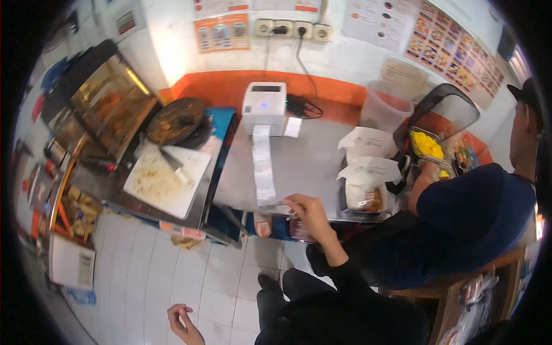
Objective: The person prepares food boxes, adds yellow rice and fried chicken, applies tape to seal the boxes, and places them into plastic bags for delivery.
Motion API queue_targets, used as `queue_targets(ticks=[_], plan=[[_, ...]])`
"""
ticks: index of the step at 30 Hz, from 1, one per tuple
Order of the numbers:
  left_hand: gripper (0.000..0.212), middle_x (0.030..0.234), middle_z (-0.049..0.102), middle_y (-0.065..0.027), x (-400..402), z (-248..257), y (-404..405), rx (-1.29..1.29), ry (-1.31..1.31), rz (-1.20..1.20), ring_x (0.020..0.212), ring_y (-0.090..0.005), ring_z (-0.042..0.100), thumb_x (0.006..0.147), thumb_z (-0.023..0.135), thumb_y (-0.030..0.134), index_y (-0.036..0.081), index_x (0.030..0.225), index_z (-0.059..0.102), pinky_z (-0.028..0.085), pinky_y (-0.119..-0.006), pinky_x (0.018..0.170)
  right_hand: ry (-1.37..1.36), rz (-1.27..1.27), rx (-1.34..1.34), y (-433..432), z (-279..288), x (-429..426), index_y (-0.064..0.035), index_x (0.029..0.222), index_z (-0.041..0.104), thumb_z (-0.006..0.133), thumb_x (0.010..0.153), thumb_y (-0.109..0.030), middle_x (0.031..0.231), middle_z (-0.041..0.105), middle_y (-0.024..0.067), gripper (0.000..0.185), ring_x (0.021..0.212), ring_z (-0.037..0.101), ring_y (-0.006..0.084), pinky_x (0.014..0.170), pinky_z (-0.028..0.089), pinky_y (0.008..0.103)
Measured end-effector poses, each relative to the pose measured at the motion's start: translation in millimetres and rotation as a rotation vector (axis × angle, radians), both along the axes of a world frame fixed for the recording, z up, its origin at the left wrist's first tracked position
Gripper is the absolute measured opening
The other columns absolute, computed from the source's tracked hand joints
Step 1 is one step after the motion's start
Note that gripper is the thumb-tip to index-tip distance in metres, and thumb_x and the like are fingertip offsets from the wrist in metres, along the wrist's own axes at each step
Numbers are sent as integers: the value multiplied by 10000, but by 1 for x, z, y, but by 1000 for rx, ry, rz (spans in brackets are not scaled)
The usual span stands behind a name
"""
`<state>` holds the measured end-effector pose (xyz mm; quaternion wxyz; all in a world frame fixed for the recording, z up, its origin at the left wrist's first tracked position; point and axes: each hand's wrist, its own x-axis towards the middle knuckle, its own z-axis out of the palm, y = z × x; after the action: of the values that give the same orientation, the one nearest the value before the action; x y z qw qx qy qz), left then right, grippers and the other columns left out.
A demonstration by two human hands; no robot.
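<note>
My right hand point(308, 211) is at the front edge of the steel table point(302, 159), thumb and fingers pinched at the lower end of a long printed paper strip point(264, 166). That strip runs down from the slot of a white label printer point(264, 108) and lies over the tabletop. Low in the picture, my left hand point(183, 323) hangs above the tiled floor with fingers loosely curled, holding nothing. Right of my right hand stand two paper food boxes with raised lids; fried food in a clear wrapper shows in the nearer box point(366, 196).
A co-worker point(474, 228) at the right reaches into metal trays of yellow food point(427, 144). At left, a knife point(172, 161) lies on a white cutting board point(168, 181), beside a stone mortar point(176, 120) and a lit display warmer point(108, 95). A plastic bucket point(384, 108) stands behind the boxes.
</note>
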<state>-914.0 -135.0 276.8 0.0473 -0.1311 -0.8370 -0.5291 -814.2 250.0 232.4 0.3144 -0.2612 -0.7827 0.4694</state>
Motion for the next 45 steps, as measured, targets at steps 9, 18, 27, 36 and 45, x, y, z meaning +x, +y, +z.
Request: queue_targets(ticks=[9, 18, 27, 36, 45], plan=[[57, 869, 647, -86, -96, -8, 224, -227, 30, -868, 824, -254, 581, 866, 586, 45, 31, 885, 638, 417, -349, 789, 246, -770, 100, 138, 44, 89, 40, 901, 653, 575, 937, -102, 794, 680, 58, 165, 748, 616, 97, 717, 475, 237], [79, 870, 659, -68, -115, -48, 352, -344, -173, -980, 832, -245, 601, 889, 593, 97, 50, 910, 654, 414, -342, 791, -474, -468, -41, 310, -13, 150, 46, 886, 646, 582, 906, -113, 758, 670, 64, 172, 685, 601, 99, 653, 482, 256], [135, 851, 661, -69, -152, -46, 426, -324, -188, -986, 839, -234, 598, 926, 555, 142, 44, 918, 647, 414, -333, 798, -715, -292, -80, 340, -48, 151, 38, 934, 640, 616, 868, -198, 728, 671, 145, 246, 602, 633, 188, 560, 494, 337], [128, 868, 665, -95, -150, -50, 507, -374, -117, -1197, 851, -270, 621, 917, 548, 127, 46, 918, 647, 439, -353, 784, -382, -870, 304, 424, 101, 114, 9, 812, 658, 610, 878, -246, 667, 645, 131, 267, 594, 633, 219, 588, 476, 345], [282, 891, 651, -99, -149, -105, 580, -224, -82, -1198, 845, -195, 602, 982, 495, 275, 30, 996, 634, 459, -321, 764, -1189, -225, 187, 709, -3, 153, -71, 998, 690, 729, 698, -245, 918, 686, 162, 349, 841, 655, 302, 754, 500, 418]])
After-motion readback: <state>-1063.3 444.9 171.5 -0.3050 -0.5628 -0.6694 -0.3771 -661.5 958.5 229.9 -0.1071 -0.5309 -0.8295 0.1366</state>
